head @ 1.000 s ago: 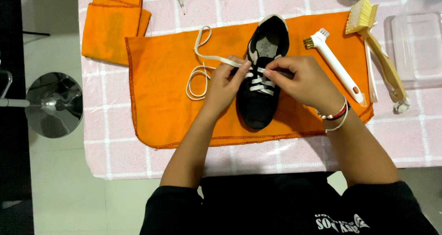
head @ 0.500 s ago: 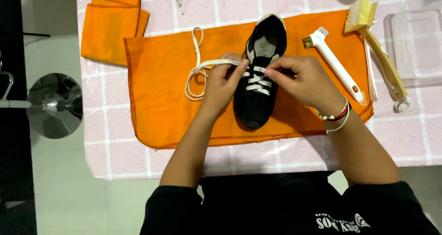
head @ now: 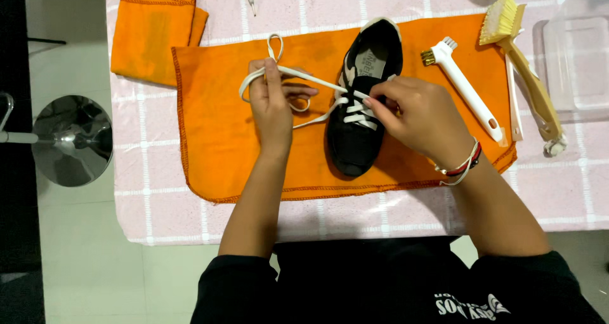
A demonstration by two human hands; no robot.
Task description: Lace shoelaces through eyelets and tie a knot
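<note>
Spreading across the pink checked table (head: 158,210), an orange cloth (head: 228,140) carries a black shoe (head: 361,102), toe toward the person, lying just right of the cloth's middle. A folded orange cloth (head: 155,35) sits at the far left; a yellow-bristled brush (head: 526,76) and a slim white brush (head: 466,89) lie to the right, apart from the shoe.

The left hand (head: 273,105) holds the white lace (head: 304,76) drawn out to the left, its fingers closed round the strand, the slack looping beyond them. The right hand (head: 422,118) pinches the lace at the eyelets, fingertips narrow and pressed to the shoe's upper.

The step looks like drawing the lace through an eyelet. Doing it well probably means keeping the right hand firm on the shoe so it does not slide on the cloth, pulling along the line of the eyelet rather than upward, and keeping the flat lace untwisted as the loop runs through.
</note>
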